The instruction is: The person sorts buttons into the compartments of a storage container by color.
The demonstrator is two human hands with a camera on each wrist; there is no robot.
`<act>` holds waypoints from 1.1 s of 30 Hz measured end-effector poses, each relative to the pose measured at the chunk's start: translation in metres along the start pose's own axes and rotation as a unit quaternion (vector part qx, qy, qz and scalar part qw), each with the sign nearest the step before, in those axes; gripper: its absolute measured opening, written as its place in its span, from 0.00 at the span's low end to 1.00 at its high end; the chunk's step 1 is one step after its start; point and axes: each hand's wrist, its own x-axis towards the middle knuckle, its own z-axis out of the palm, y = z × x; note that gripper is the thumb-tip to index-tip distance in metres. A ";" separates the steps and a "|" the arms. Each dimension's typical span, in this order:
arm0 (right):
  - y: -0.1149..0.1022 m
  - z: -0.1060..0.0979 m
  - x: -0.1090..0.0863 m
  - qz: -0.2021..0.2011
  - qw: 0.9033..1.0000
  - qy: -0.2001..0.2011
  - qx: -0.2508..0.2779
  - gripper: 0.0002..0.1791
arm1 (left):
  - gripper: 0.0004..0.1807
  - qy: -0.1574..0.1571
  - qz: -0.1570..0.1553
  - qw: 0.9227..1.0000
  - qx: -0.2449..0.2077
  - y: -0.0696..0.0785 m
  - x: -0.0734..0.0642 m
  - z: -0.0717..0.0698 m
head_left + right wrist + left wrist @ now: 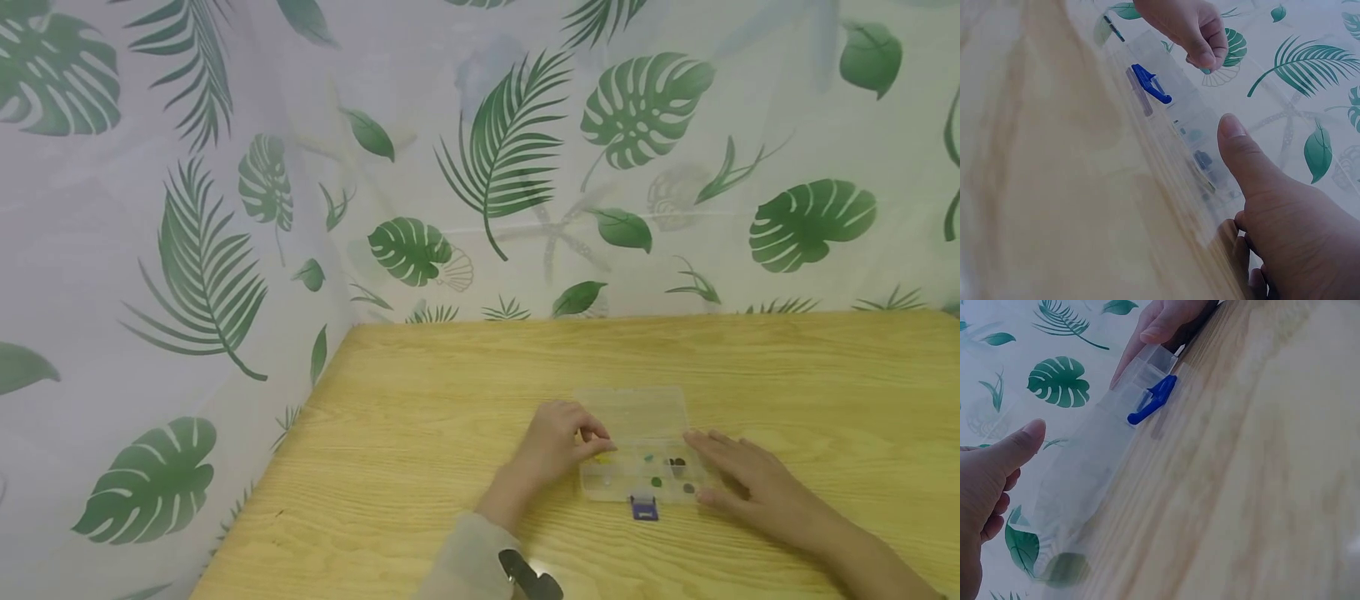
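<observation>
A clear plastic compartment box [618,493] lies on the table with its see-through lid [633,412] laid back and a blue clasp [643,507] at its front. My left hand [558,442] hovers over the left compartments, thumb and forefinger close together. Whether a small piece is between them I cannot tell. My right hand [757,483] rests at the box's right end, fingers fairly straight, thumb by the front corner. Inside are a yellow piece [602,457] below the left fingertips, a green piece [656,482], and dark pieces [677,462] on the right.
The wood-grain table [412,467] spreads around the box. Behind it and to the left hangs a pale leaf-printed curtain [420,175]. A black band [528,575] is on the left forearm over a light sleeve [468,558].
</observation>
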 end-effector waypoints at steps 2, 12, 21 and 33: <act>0.000 0.000 0.000 0.007 1.000 -0.005 0.001 0.38 | 0.08 0.000 0.004 1.000 0.010 0.002 0.004 0.006; -0.003 0.001 0.001 0.003 1.000 -0.002 0.017 0.38 | 0.10 -0.004 0.018 0.998 0.058 0.023 0.020 0.018; -0.005 0.000 0.003 0.008 1.000 -0.007 0.010 0.38 | 0.11 -0.012 -0.011 0.998 0.066 0.029 0.022 0.019; -0.003 -0.001 0.001 0.012 1.000 -0.008 0.011 0.38 | 0.10 0.011 -0.010 0.999 0.049 0.023 0.020 0.018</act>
